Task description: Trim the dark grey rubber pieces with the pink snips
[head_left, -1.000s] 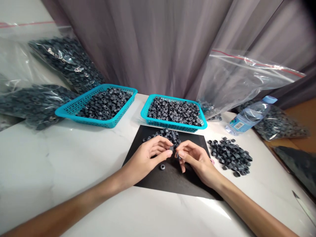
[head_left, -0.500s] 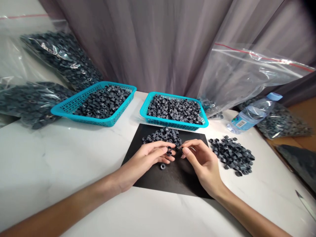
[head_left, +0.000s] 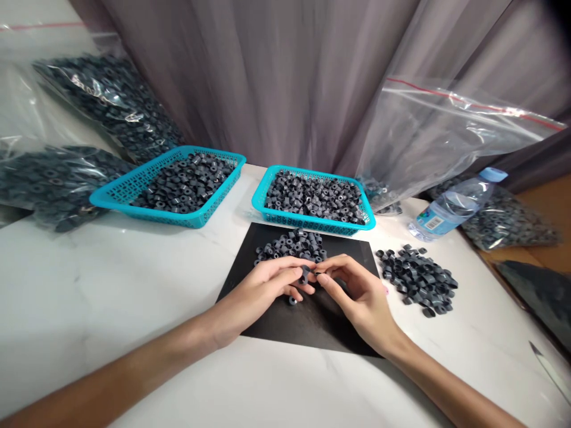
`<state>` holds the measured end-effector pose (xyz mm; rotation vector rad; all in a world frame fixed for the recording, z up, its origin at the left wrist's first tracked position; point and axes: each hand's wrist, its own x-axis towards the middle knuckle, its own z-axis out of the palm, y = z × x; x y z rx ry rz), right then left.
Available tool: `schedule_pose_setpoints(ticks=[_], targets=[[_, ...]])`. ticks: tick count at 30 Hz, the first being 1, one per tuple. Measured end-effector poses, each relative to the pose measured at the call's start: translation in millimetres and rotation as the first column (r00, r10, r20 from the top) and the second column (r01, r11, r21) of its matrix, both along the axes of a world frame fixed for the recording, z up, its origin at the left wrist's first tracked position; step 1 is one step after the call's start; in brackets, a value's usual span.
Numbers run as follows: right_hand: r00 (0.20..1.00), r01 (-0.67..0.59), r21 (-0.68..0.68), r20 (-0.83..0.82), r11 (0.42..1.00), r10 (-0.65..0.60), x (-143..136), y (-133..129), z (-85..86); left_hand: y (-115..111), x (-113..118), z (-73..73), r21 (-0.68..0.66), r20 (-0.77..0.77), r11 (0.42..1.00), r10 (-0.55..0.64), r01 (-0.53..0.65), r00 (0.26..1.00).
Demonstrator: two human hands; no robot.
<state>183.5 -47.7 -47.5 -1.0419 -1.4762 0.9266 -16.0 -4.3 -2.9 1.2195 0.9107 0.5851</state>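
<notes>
Over the black mat [head_left: 285, 327], my left hand [head_left: 276, 282] pinches a small dark grey ring [head_left: 304, 274] between thumb and fingers. My right hand [head_left: 354, 285] is closed close beside it, thumb and forefinger pressed on a small dark piece [head_left: 319, 274] that is mostly hidden; its kind I cannot make out. The fingertips of both hands nearly meet. Behind them lies a heap of thick grey rings [head_left: 289, 244] on the mat. One loose ring [head_left: 292, 301] rests below my left fingers, partly covered.
Two turquoise baskets [head_left: 205, 217] [head_left: 312, 224] full of grey rings stand behind the mat. Right of it lies a pile of thin dark rings [head_left: 419, 279]. A water bottle [head_left: 455, 208], an upright clear zip bag [head_left: 437, 137] and filled bags [head_left: 66, 181] stand around. A pointed blade-like object [head_left: 544, 365] lies far right.
My right hand has moved left, bringing its small piece up against the ring in my left hand. The left hand stays nearly in place; the ring in it has turned slightly.
</notes>
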Motion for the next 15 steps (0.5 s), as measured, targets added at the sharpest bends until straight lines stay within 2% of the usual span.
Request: schedule_pose_setpoints(ticks=[3,8,11,15], targets=[[0.993,-0.014,-0.026,0.113,1.0,0.016,4,1,1.4,2,-2,-4.6,0.011,-0.033,0.999,-0.04,0.04,0.999],[0.952,-0.112,-0.073,0.278,0.991,0.128,14,4,7.0,6,-3,-12.6,0.073,-0.11,0.992,-0.097,0.106,0.989],[0.935,-0.145,-0.078,0.315,0.986,0.163,18,5,9.3,7,-3,-10.5,0.103,-0.113,0.987,-0.114,0.126,0.987],[0.94,-0.15,-0.033,0.306,0.988,0.153,16,2,11.4,5,-5,-1.9,0.07,-0.109,0.988,-0.128,0.136,0.986]])
